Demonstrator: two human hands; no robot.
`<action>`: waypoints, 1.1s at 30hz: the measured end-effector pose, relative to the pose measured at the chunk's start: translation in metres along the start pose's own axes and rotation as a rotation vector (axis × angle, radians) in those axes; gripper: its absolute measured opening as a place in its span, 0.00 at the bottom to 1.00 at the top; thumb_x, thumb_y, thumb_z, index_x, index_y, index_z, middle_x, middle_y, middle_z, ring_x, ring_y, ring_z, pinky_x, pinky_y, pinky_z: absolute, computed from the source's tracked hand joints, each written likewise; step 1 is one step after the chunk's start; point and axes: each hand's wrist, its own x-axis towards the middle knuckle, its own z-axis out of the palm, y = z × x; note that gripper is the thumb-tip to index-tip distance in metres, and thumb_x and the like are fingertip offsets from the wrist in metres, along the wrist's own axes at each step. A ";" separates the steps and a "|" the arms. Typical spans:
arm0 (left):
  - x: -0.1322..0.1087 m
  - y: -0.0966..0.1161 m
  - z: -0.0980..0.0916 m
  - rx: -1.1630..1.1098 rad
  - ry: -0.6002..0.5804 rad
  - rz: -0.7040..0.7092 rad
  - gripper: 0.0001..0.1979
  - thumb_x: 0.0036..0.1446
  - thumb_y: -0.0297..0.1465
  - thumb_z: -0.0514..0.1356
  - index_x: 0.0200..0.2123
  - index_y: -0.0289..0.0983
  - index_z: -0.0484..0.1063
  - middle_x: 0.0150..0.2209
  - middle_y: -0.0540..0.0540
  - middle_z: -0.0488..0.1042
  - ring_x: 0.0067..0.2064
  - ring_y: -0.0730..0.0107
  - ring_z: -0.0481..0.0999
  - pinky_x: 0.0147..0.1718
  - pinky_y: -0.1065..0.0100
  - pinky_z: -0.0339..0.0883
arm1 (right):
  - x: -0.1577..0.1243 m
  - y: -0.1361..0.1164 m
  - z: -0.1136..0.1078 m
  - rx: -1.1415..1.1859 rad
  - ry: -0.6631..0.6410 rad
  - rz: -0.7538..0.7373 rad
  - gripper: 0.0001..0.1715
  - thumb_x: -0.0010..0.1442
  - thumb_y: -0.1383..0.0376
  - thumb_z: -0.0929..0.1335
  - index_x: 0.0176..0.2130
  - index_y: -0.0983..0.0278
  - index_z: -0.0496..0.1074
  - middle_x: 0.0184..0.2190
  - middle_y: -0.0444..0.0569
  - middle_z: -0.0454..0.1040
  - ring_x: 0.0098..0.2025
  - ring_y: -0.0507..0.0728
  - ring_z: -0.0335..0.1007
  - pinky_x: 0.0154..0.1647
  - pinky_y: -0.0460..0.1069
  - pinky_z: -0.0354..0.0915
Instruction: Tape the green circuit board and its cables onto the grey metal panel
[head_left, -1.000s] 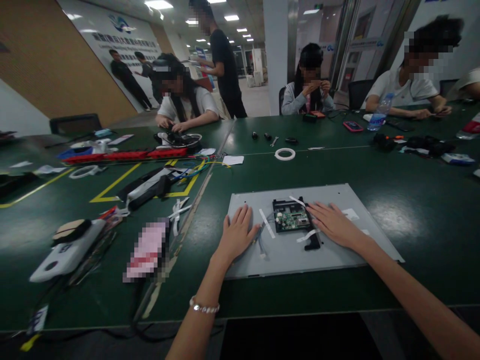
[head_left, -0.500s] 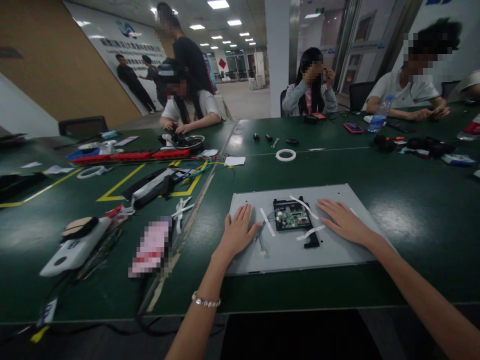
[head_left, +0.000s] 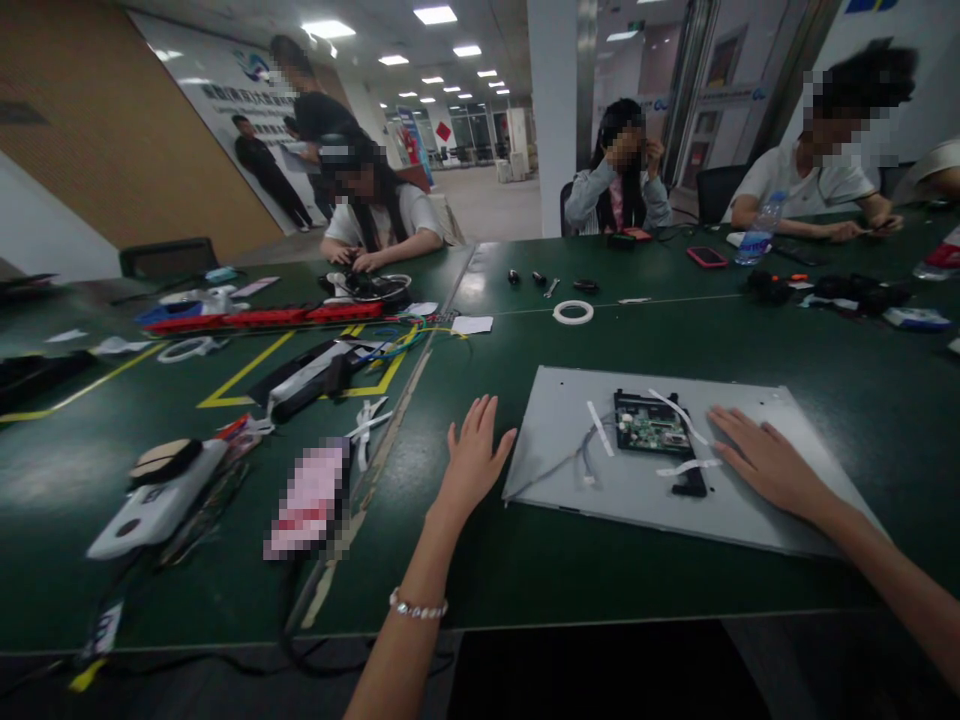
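Note:
A flat grey panel [head_left: 555, 410] lies on the green table, turned slightly at an angle. Near its middle sits a green circuit board [head_left: 651, 430] in a black bracket [head_left: 690, 485], with white tape strips [head_left: 600, 428] around it. Thin grey cables [head_left: 559, 465] run from the board toward the panel's left edge. My right hand [head_left: 772, 462] rests flat on the panel, fingers spread, just right of the board. Off the panel's left edge, my left hand [head_left: 472, 455] is open over the table and holds nothing.
Beyond the panel lie a roll of white tape [head_left: 573, 313], a small wrench [head_left: 552, 288] and dark small parts. To the left are a white device [head_left: 157, 500], a pink packet [head_left: 309, 495] and a red strip [head_left: 277, 316]. Several people sit across the table.
The panel has slid to the right and turned a little, with my right hand moving along on it. My left hand, earlier on the panel's left side, is now off it.

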 end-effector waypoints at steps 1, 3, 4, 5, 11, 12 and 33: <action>0.000 0.000 0.000 -0.001 0.004 -0.005 0.29 0.66 0.43 0.42 0.65 0.39 0.45 0.67 0.38 0.48 0.68 0.57 0.46 0.61 0.42 0.46 | -0.008 0.009 0.001 -0.009 0.004 0.049 0.35 0.66 0.51 0.50 0.67 0.60 0.49 0.67 0.48 0.47 0.68 0.62 0.41 0.62 0.65 0.49; 0.000 -0.001 0.000 -0.007 0.008 -0.008 0.28 0.65 0.43 0.42 0.65 0.39 0.46 0.67 0.38 0.48 0.68 0.57 0.45 0.61 0.42 0.46 | -0.025 0.023 0.001 -0.019 0.025 0.153 0.36 0.65 0.51 0.49 0.67 0.63 0.49 0.67 0.50 0.48 0.68 0.64 0.41 0.62 0.67 0.48; 0.000 -0.001 0.000 -0.011 0.008 -0.008 0.29 0.65 0.43 0.42 0.65 0.39 0.46 0.67 0.38 0.48 0.68 0.57 0.45 0.61 0.42 0.46 | -0.035 0.028 0.001 -0.018 0.035 0.190 0.38 0.65 0.50 0.49 0.67 0.64 0.48 0.67 0.51 0.46 0.68 0.65 0.40 0.62 0.69 0.47; 0.000 -0.002 0.000 -0.017 0.004 -0.006 0.29 0.65 0.44 0.42 0.65 0.39 0.46 0.67 0.39 0.48 0.68 0.57 0.45 0.61 0.42 0.46 | -0.045 0.031 0.000 -0.011 0.036 0.206 0.39 0.64 0.49 0.50 0.67 0.63 0.46 0.68 0.51 0.44 0.68 0.66 0.39 0.62 0.70 0.46; 0.000 -0.001 -0.001 -0.004 -0.023 0.002 0.29 0.65 0.44 0.42 0.66 0.40 0.45 0.67 0.39 0.48 0.68 0.55 0.44 0.61 0.42 0.46 | -0.099 0.019 -0.006 -0.003 -0.034 -0.004 0.50 0.56 0.42 0.61 0.69 0.52 0.38 0.69 0.47 0.35 0.68 0.67 0.36 0.64 0.67 0.43; 0.000 -0.002 -0.001 0.003 -0.021 0.005 0.29 0.65 0.44 0.42 0.66 0.40 0.45 0.67 0.39 0.48 0.68 0.55 0.44 0.61 0.42 0.46 | -0.103 0.015 -0.005 -0.022 -0.019 -0.020 0.52 0.54 0.41 0.62 0.68 0.52 0.38 0.69 0.47 0.36 0.68 0.67 0.37 0.65 0.67 0.43; 0.001 -0.006 0.006 0.012 -0.071 0.040 0.29 0.65 0.44 0.43 0.65 0.38 0.46 0.67 0.38 0.48 0.68 0.52 0.44 0.60 0.42 0.49 | -0.025 0.012 0.010 -0.024 0.134 0.630 0.59 0.53 0.33 0.52 0.65 0.72 0.49 0.63 0.72 0.48 0.65 0.78 0.42 0.54 0.77 0.43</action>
